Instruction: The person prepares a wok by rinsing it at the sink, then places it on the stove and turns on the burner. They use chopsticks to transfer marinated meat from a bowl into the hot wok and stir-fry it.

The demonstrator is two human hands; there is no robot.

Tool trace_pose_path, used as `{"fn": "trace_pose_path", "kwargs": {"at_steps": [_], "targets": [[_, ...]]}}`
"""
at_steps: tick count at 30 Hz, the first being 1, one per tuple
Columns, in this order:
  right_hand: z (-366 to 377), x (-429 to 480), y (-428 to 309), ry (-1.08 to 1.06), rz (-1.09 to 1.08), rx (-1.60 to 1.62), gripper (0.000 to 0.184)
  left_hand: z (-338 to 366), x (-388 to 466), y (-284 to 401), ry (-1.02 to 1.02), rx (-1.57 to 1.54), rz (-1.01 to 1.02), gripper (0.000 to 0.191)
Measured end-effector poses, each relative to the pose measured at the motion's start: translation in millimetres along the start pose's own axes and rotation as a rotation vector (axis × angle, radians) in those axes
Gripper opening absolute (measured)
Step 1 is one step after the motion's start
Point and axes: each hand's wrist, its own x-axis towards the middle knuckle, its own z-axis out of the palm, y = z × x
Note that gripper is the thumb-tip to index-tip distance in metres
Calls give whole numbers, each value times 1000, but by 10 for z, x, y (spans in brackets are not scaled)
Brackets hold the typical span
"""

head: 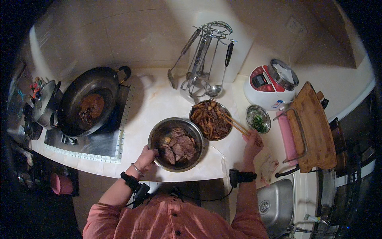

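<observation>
My left hand (148,159) grips the near left rim of a steel bowl (154,131) that holds pieces of browned meat (183,146) and a small yellowish lump. In my right hand (253,141) is a pair of wooden chopsticks (237,125), their tips over a second steel bowl (191,115) of dark brown cooked strips (206,122) and some roundish pieces. The two bowls stand side by side on the pale counter. Just beyond my right hand sits a small steel bowl (247,116) with chopped green herbs (258,124).
A black wok (70,98) with brown sauce stands on the cooktop at left, beside a lidded pot (44,107). A utensil rack (203,59) stands behind the bowls. At right are a red and white rice cooker (262,86), a wooden cutting board (316,131) and a sink (277,206).
</observation>
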Motion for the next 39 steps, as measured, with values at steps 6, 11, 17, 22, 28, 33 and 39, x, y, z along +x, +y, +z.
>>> {"fn": "trace_pose_path", "kwargs": {"at_steps": [6,11,17,22,28,33,39], "targets": [[109,-124,-177,-171,-168,-297,23,-120,261,-302,-22,-69,46,27],[101,-195,-103,-139,-243,-221,23,-130,260,-309,6,-63,22,26],[142,-218,-36,-211,-427,-289,19,-91,147,-113,-26,35,-27,28],[308,-380,-144,-227,-510,-429,16,-70,180,-242,-15,-165,27,29],[407,-484,-231,-199,-507,-532,15,-79,172,-235,-13,-167,8,30],[384,-458,-198,-133,-514,-393,19,-85,214,-270,0,-88,22,29],[219,-302,-161,-142,-284,-226,20,-75,277,-339,-20,-204,20,31]]}}
